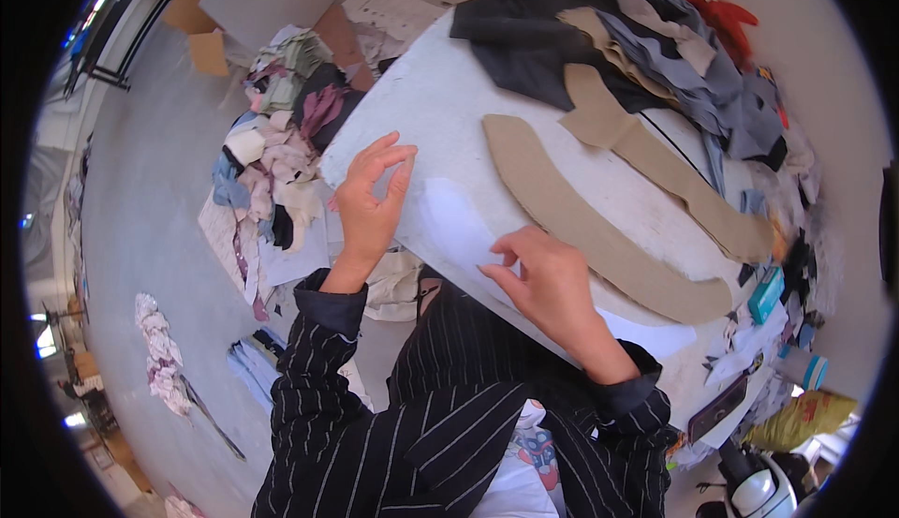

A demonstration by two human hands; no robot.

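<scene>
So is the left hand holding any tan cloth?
No, the left hand is up and empty, and the tan cloth lies apart from it on the table.

From my remote feed, I see the left hand (370,201) raised on the far side, fingers pointing away, thumb and forefinger curving toward each other with tips close. The right hand (551,279) sits nearer, fingers loosely curled and thumb pointing left, its tip apart from the forefinger's. Both elbows are bent.

Wide head-worn fisheye view, from close above, downward onto the table (426,82).
</scene>
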